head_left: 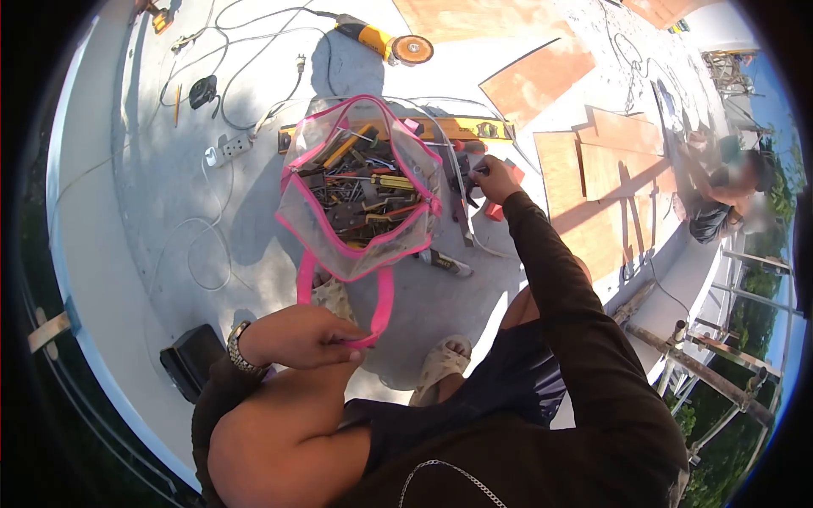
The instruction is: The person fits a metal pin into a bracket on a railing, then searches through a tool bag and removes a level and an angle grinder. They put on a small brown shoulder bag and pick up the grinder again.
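Observation:
My left hand [301,336], with a watch on its wrist, is closed around the pink strap [384,305] of a clear bag. The clear bag [292,182] has pink edging and gapes open on the floor in front of me. Inside it lies a heap of tools [360,190], among them screwdrivers with yellow handles. My right hand [498,179] is to the right of the bag, its fingers curled on something dark that I cannot make out. Next to it are red pieces [494,211] and a grey strip. A yellow spirit level [466,129] lies behind the bag.
An angle grinder [385,42] with cable lies at the back, near plywood pieces [542,76]. A socket strip [229,151] and a tape measure [202,91] are at left. A tube [446,262] lies beside the bag. Another person [728,190] sits at far right, near scaffolding [703,364].

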### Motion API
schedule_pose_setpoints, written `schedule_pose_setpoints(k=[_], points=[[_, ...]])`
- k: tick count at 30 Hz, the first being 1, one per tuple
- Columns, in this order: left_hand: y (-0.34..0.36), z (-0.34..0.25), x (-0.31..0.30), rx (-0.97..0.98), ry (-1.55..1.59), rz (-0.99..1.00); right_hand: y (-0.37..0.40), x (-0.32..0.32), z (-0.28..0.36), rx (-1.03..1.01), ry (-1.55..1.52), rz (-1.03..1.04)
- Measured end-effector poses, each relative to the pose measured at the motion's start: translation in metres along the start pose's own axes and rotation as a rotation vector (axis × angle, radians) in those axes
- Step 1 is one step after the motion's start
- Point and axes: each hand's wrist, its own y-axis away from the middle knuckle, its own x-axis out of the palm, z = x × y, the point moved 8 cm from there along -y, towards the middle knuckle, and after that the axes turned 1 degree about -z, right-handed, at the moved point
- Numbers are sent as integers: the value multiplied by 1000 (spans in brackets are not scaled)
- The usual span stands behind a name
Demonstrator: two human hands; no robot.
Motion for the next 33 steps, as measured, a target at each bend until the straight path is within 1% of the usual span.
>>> schedule_pose_setpoints(k=[2, 3, 5, 6, 8, 10, 11, 12, 14, 15, 18, 20, 22, 24, 26, 28, 30, 32, 33], points=[[-1, -2, -1, -11, 12, 7, 23, -45, -4, 136, 82, -114], [-2, -3, -2, -20, 28, 12, 37, -69, 0, 101, 147, -196], [-2, -6, -5, -9, 5, 5, 67, -112, 1, -5, 220, -471], [0, -6, -5, -11, -12, 2, 82, -130, 6, -18, 237, -579], [2, 1, -5, -14, -27, -11, 82, -141, -43, 90, 58, -523], [3, 2, -2, -14, -44, -6, 67, -123, -40, 95, -54, -123], [3, -1, -3, -1, -12, -13, 56, -110, -35, -36, 169, -11], [3, -2, -8, 11, 19, -31, 48, -109, -25, -34, 309, -48], [2, 1, -8, 16, 2, -45, 34, -129, -16, 110, 279, -254], [0, 1, -6, 28, -23, -37, 30, -139, -10, 77, 270, -389], [0, 1, -5, -32, -25, 15, 32, -163, 12, -6, 274, -521], [-2, 4, -7, -19, -52, 18, 58, -184, 56, -232, 241, -780], [-1, 9, 0, -8, -81, 31, 85, -194, 88, -406, -39, -888], [-3, 7, -1, 49, 88, -50, 113, -193, 146, -604, -476, -876], [-5, 7, -2, 48, 80, -41, 123, -172, 192, -618, -778, -680], [-7, 5, -3, 51, 74, -25, 125, -140, 245, -723, -932, -463], [-6, 3, -4, 6, 15, 4, 114, -98, 270, -846, -517, -300], [-5, 3, -3, 9, 4, 3, 100, -47, 287, -796, -448, -42], [-4, 3, -4, 10, -8, -1, 92, -36, 282, -798, -449, -39]])
